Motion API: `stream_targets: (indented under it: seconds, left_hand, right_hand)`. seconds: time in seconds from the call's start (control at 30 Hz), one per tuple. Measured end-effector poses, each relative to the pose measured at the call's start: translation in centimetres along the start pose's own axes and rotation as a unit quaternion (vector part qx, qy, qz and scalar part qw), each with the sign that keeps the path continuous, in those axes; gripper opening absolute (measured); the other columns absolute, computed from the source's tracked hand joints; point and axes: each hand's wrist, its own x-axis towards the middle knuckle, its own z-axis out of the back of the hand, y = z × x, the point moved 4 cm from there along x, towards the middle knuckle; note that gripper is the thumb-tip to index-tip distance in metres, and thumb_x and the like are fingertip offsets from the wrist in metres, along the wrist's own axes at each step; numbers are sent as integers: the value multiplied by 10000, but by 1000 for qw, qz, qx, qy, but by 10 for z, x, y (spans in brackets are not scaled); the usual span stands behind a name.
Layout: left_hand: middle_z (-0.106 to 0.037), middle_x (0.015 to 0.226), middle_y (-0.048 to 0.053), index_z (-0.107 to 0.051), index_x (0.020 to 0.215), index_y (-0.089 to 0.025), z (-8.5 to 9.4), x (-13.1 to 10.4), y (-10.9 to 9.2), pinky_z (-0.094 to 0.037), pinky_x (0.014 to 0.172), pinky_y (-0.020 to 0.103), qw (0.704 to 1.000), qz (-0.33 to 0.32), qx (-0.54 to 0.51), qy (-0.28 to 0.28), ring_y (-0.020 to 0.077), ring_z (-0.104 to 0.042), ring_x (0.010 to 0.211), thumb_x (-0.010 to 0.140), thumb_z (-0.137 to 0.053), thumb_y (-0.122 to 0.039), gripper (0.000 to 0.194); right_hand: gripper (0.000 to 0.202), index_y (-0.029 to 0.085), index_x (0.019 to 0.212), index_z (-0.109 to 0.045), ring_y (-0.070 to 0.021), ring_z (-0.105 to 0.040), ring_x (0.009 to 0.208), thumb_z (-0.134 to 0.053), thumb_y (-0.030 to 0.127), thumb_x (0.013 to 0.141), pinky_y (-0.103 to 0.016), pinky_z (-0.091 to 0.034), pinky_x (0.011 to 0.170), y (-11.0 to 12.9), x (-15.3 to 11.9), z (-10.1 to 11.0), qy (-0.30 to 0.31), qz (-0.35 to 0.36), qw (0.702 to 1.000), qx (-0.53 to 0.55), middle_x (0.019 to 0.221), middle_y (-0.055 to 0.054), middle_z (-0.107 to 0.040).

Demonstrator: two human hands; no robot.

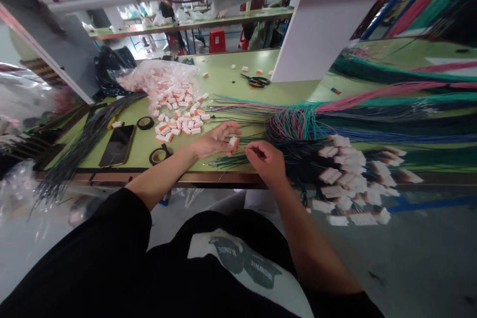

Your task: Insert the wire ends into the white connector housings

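Connector (233, 143), pinched mid-frame by left fingers (222, 147), is apparently being positioned, needing alignment next; right fingers (257, 147) curl, contents unclear.

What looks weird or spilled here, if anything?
The white-and-orange blocks lie jumbled by the clear bag, as if tipped out, and a few sit apart near the scissors.
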Motion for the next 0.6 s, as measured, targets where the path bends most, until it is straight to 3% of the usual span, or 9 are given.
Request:
stream_targets:
  seconds: [0.2, 0.6]
  left_hand:
    - [-583, 731, -6, -554, 911, -122, -1, -1, -1, -459, 596, 188, 999, 20, 16, 28, 79, -578, 679, 567, -781, -151, 413]
    - [-585, 692, -22, -559, 831, -124, -5, 0, -4, -441, 586, 180, 999, 26, 47, 5, 59, -561, 628, 543, -791, -178, 374]
  right_hand:
    - [125, 205, 672, -594, -118, -521, 586, -497, 244, 740, -240, -415, 585, 4, 1, 0, -5, 5, 999, -37, 653, -8, -609]
    - [131, 202, 666, -590, -119, -530, 578, -474, 245, 709, -238, -401, 582, 3, 2, -6, 18, -9, 995, -93, 662, -18, -628]
